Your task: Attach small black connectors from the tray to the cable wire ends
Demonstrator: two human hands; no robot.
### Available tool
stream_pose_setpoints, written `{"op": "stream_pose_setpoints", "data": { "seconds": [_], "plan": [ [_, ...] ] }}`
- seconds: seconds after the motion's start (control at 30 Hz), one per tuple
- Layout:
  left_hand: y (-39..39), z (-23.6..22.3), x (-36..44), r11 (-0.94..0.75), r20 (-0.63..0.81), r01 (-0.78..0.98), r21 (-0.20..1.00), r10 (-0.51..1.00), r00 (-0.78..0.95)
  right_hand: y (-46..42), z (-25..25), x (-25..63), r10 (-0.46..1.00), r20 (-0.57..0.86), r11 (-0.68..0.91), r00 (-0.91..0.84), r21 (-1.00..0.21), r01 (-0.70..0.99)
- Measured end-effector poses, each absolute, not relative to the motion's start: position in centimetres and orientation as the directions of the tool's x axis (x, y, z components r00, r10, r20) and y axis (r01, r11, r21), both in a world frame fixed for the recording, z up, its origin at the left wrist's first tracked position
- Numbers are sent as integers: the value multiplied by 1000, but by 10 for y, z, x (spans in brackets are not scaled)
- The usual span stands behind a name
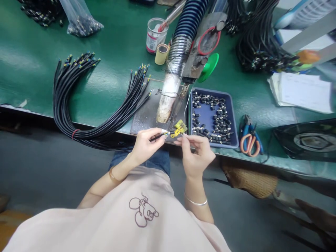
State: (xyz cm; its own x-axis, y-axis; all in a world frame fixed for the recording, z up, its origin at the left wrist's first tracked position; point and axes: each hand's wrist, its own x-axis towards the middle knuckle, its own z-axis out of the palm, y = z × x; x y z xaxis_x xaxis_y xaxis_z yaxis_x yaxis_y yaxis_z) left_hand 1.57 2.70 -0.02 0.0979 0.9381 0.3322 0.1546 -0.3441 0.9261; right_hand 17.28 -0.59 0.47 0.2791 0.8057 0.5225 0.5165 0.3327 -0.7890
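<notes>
— What does the left hand (144, 145) have?

— Its fingers are pinched around the end of a black cable (156, 137), close to the stripped tip where short coloured wire ends show. The cable's long axis runs roughly level, left to right, with the tip pointing toward the other hand.

— And the right hand (197, 154)?

— Its fingers are closed in a pinch too, but on what is hard to say: something thin, perhaps a wire or a small part, is held at the fingertips. I cannot tell more than that.

— Where does the yellow clip (179, 129) sit?

— Just beyond the table (39, 63) edge, between the two hands and slightly above them. The cable tip is touching it or nearly so; the left hand looks marginally nearer. The clip lies directly ahead of the cable tip, along the cable's own line.

— What else is about?

— A blue tray (233, 115) of small black connectors stands just right of the clip, near the right hand. A soldering fixture with a ribbed fume hose (183, 31) hangs over a grey metal plate (143, 119) behind the hands. A bundle of black cables (78, 115) curves off to the left, and blue-handled cutters (250, 138) lie beside the tray.
</notes>
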Motion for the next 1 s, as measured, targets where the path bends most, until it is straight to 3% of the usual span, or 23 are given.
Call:
{"op": "stream_pose_setpoints", "data": {
  "seconds": [0.13,0.4,0.87,1.0],
  "plan": [
    [29,-1,15,-352,334,153,923,933,132,1,2,169,813,572,402,113,-690,602],
    [36,0,14,-358,342,172,918,933,115,12,-3,163,819,554,407,153,-747,525],
    [36,2,14,-392,367,207,896,918,150,7,6,169,758,652,498,24,-603,623],
    [32,2,13,-420,389,203,884,904,179,3,6,170,769,637,491,48,-638,593]
  ]
}}
